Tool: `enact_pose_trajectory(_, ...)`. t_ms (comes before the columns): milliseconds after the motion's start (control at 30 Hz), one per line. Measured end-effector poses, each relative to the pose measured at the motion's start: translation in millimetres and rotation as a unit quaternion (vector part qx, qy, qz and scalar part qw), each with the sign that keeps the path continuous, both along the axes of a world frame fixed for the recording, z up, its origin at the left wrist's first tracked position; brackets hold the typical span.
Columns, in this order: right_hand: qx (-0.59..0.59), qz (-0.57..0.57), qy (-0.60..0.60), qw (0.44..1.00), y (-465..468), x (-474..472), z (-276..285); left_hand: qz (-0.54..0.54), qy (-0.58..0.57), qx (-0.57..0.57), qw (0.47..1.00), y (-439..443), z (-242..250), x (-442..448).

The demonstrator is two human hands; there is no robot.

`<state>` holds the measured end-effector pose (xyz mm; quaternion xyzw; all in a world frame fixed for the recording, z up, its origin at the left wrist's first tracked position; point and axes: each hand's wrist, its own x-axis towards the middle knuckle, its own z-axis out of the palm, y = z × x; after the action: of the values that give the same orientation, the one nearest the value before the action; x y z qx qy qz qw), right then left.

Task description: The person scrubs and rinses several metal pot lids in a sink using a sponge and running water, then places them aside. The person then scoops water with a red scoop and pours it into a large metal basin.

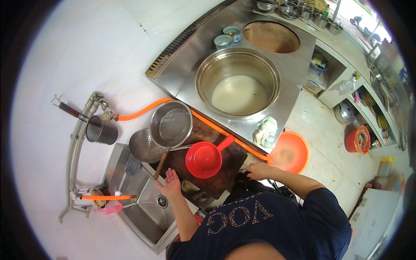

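Observation:
My left hand (171, 186) is palm up with its fingers extended, over the edge of the steel sink (146, 208) and just below the wooden handle (161, 165) of a strainer. That strainer rests in a steel pot (156, 122) beside a perforated ladle (146, 146). My right hand (258, 171) has bent fingers and is near an orange basin (291, 152); whether it holds anything is unclear. Between and beyond the hands lies a red plastic dipper (204, 160). A large steel pot (239, 58) holds whitish liquid (240, 94). A greenish cloth (266, 132) lies on the steel counter.
An orange hose (214, 126) runs from the wall tap (109, 114) along the counter to the basin. A round opening (271, 36) and two small bowls (224, 41) are farther back. A red bucket (357, 139) stands by the shelves at right.

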<state>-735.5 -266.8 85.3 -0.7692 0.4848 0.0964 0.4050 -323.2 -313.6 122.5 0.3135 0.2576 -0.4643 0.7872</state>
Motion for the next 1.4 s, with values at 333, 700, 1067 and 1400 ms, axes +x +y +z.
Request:
enact_pose_trajectory(333, -0.241, -0.293, -0.052, 0.924, 2, -23, 15, -0.528, -0.293, 0.083, 0.793, 8, -32, -110)
enact_pose_trajectory(700, -0.466, -0.459, -0.004, 0.757, -64, -63, 10, -0.758, -0.306, -0.089, 0.569, -10, -13, -205)
enact_pose_trajectory(1067, -0.331, -0.35, -0.264, 0.836, 35, 56, 88, -0.637, -0.11, -0.187, 0.74, -10, -11, -259)
enact_pose_trajectory(1400, -0.176, -0.326, -0.212, 0.904, 145, -97, 81, -0.463, -0.468, -0.003, 0.753, -18, -22, -326)
